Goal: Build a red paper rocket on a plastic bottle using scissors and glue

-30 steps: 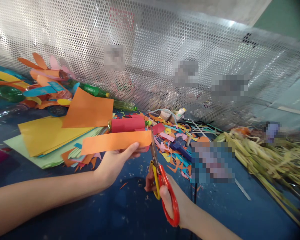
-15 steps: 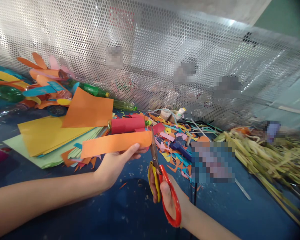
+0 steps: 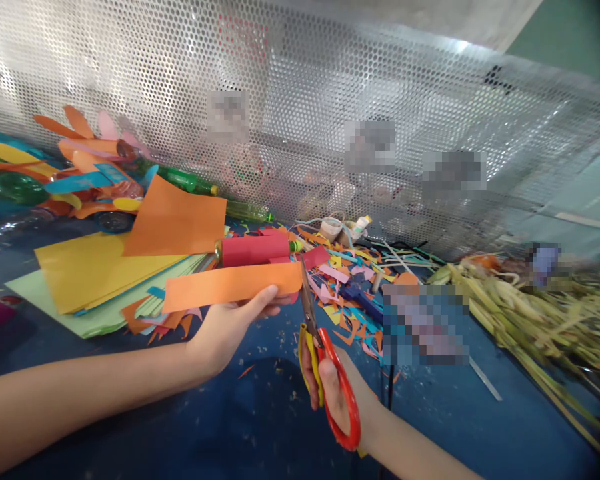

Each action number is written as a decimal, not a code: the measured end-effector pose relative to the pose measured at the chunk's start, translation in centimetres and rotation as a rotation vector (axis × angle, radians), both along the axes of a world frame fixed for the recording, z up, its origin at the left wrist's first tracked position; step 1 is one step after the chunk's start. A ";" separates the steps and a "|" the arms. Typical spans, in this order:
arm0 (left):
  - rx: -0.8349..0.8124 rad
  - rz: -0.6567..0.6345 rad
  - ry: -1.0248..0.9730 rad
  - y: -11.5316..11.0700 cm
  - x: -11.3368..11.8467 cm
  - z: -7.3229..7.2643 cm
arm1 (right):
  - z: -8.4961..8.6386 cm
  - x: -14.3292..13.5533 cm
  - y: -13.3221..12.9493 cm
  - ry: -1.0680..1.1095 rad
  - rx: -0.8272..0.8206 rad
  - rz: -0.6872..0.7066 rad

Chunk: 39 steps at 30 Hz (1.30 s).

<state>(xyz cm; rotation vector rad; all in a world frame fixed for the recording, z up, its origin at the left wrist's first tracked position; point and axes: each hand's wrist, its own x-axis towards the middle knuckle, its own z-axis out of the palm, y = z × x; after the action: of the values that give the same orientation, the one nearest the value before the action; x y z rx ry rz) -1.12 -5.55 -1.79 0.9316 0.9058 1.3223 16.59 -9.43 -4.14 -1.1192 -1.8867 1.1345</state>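
Observation:
An orange paper strip [image 3: 220, 287] is pinched between the thumb and fingers of my left hand [image 3: 235, 320]. My right hand [image 3: 337, 387] is closed on scissors [image 3: 347, 407] with one red and one yellow handle. Their blades point up and meet the right end of the strip. Just behind the strip lies a bottle wrapped in red paper [image 3: 256, 249], with a light green cap. Part of something red or pink shows under my left fingertips, mostly hidden.
Orange [image 3: 180, 217], yellow [image 3: 90, 267] and green sheets lie left. Paper scraps [image 3: 340, 273] and a dark blue tool [image 3: 360, 300] are at centre right. Dried husks [image 3: 520, 313] lie right. Bottle crafts [image 3: 95, 180] stand far left. A perforated metal screen [image 3: 300, 100] runs behind; people show through it.
The scissors and my right hand have shifted very slightly, with the handles a little closer together. The strip's right end has moved slightly left.

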 end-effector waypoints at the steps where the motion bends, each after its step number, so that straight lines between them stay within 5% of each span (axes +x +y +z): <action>1: 0.000 0.007 -0.004 0.1 0.0 0.0 | 0.0 0.0 0.0 -0.002 -0.003 -0.003; 20: 0.091 0.060 -0.043 2.3 -1.0 -0.6 | 0.6 0.5 1.1 -0.001 -0.163 0.030; 39: 0.202 0.093 0.012 3.4 -1.6 -0.6 | 0.7 0.8 1.6 -0.146 -0.039 0.042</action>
<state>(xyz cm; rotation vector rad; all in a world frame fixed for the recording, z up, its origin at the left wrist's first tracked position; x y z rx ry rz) -2.69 -2.16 -2.37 1.0643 0.8441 1.5098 17.38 -7.81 -3.45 -1.2180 -2.0156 1.1446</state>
